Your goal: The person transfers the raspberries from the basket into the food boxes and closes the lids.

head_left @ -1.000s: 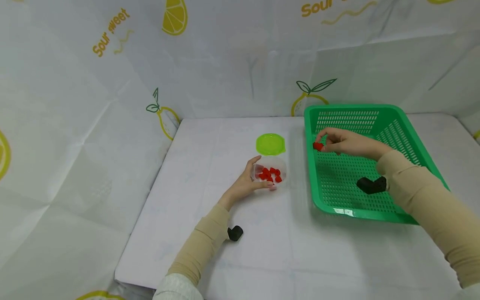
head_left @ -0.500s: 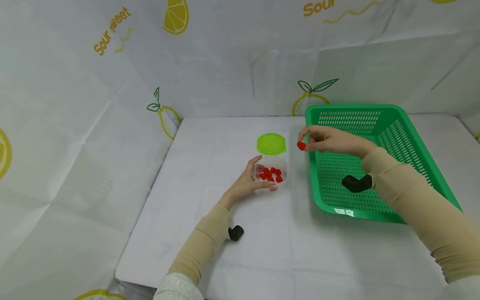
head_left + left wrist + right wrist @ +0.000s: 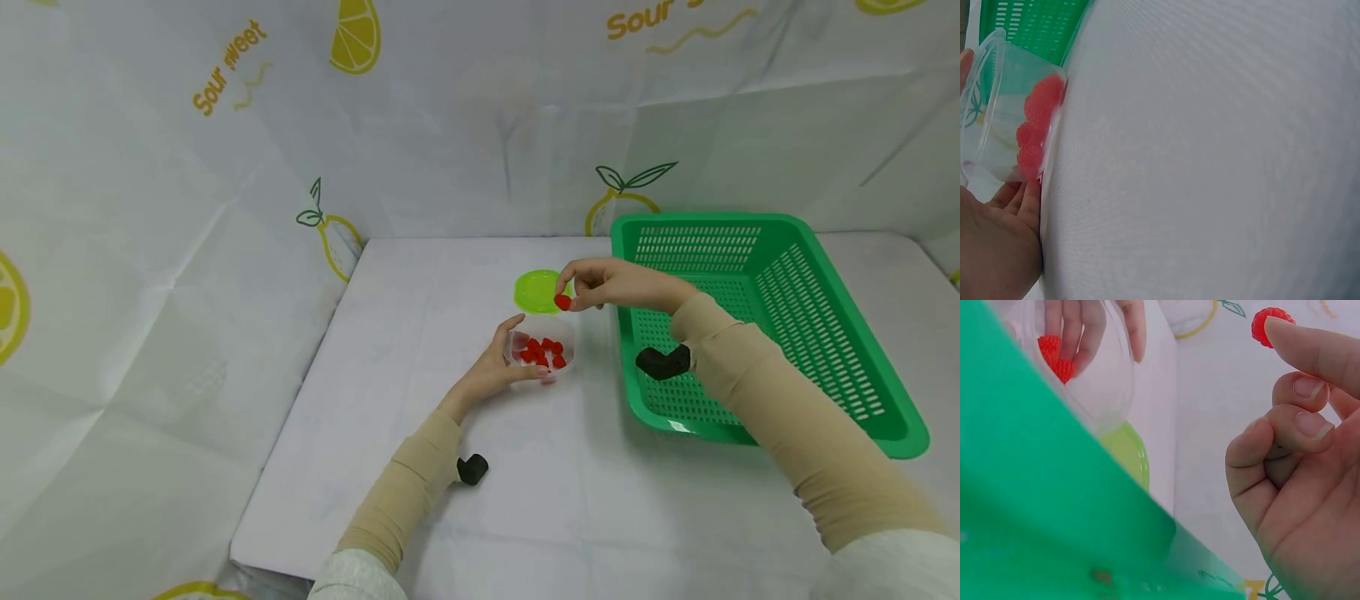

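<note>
My right hand [image 3: 618, 283] pinches a red raspberry [image 3: 1271, 326] between thumb and forefinger, the other fingers curled in toward the palm. In the head view this raspberry is over the right edge of a lime-green lid [image 3: 532, 292] on the table. A clear plastic tub [image 3: 1013, 69] stands upright just in front of the lid. Around its left side my left hand [image 3: 487, 371] holds it, thumb and fingers spread along the wall. Several raspberries [image 3: 1040, 115] lie at the bottom of the tub.
A large green slotted basket [image 3: 821, 333] stands to the right of the tub, under my right forearm. Behind the white-covered table [image 3: 420, 333] hangs a sheet with lemon prints [image 3: 341, 242]. Black wrist mounts [image 3: 472, 469] stick out from both sleeves.
My right hand has moved left with the raspberry, from over the basket, across its rim, to the lid. My left hand and the tub have stayed in place.
</note>
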Available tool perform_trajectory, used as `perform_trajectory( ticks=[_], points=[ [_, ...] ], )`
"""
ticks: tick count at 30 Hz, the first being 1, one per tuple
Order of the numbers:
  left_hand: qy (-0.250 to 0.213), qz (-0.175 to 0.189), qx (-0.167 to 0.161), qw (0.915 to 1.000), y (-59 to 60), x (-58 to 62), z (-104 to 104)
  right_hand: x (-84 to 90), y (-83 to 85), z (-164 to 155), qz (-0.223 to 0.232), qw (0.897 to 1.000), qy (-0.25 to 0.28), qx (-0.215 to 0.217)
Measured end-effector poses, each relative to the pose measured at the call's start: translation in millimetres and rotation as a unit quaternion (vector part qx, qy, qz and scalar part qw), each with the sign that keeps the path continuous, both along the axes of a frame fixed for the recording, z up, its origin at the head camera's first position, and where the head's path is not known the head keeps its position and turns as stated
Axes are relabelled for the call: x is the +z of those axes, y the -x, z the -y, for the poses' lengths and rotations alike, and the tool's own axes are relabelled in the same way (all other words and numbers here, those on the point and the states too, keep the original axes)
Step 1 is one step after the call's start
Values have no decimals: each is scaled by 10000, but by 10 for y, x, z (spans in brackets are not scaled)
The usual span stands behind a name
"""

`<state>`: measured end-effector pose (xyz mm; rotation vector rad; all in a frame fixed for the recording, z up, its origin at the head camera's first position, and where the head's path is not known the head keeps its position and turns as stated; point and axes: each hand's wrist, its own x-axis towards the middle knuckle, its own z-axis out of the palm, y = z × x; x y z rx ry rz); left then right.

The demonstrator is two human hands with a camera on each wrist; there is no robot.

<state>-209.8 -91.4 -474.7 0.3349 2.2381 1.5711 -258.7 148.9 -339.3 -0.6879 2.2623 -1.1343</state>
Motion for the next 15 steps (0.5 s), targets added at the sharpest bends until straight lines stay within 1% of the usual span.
perform_trajectory(
  ticks=[4, 10, 13, 15],
  points=[
    [31, 29, -23, 10000, 4, 1, 0, -60, 46, 103, 97, 9999, 1, 117],
    [40, 146, -80, 9999, 22, 9, 1, -137, 118, 208, 201, 9991, -204, 301],
    [19, 133, -82, 9999, 21, 16, 1, -170, 158, 246, 178, 9988, -295, 339],
    [0, 107, -98, 9999, 12, 16, -9, -207, 185, 264, 241, 9985, -367, 341]
  ],
)
